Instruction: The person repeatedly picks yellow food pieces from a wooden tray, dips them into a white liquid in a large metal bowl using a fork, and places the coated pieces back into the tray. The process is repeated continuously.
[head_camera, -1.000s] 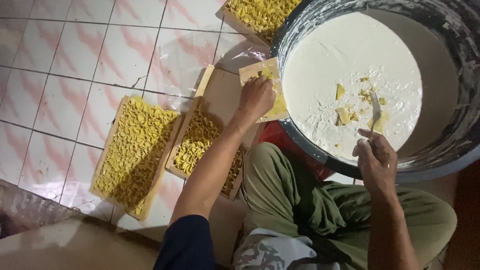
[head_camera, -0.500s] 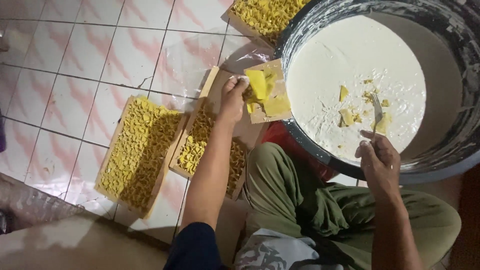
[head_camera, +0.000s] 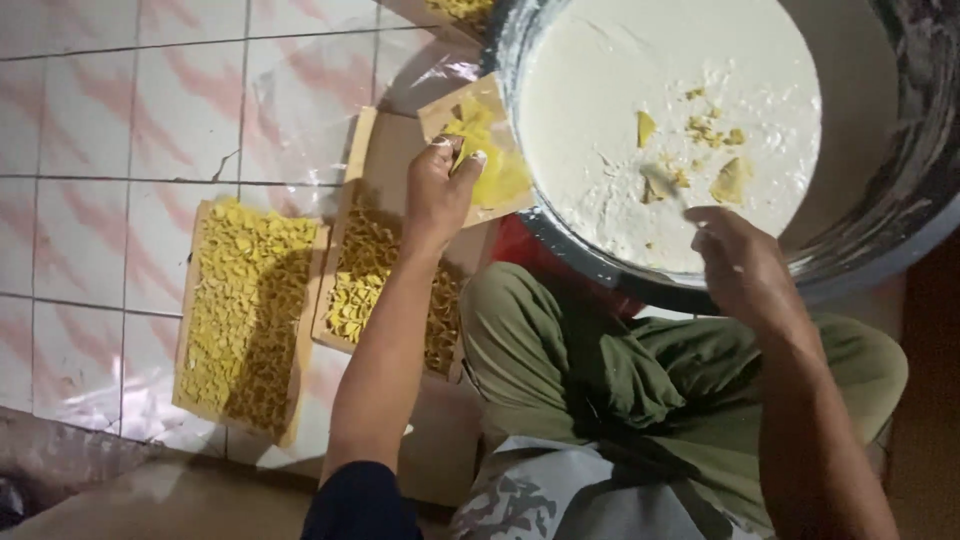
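My left hand (head_camera: 437, 190) rests on a small cardboard piece (head_camera: 478, 150) that carries yellow chips, its fingers pinching a few of them. The cardboard leans on the rim of a big dark metal basin (head_camera: 900, 190) filled with white batter (head_camera: 640, 80). Several yellow chips (head_camera: 705, 130) float in the batter. My right hand (head_camera: 742, 262) hovers over the basin's near edge, holding a thin utensil (head_camera: 668, 185) that dips into the batter.
Two cardboard trays of yellow chips lie on the pink-and-white tiled floor: one at the left (head_camera: 250, 315), one beside my knee (head_camera: 385, 275). Another tray (head_camera: 455, 10) shows at the top edge. My green trouser legs (head_camera: 620, 370) fill the lower middle.
My left hand lifted from the small cardboard, picked up yellow chips, and came back down onto it. The view has shifted closer; my right hand stays at the basin.
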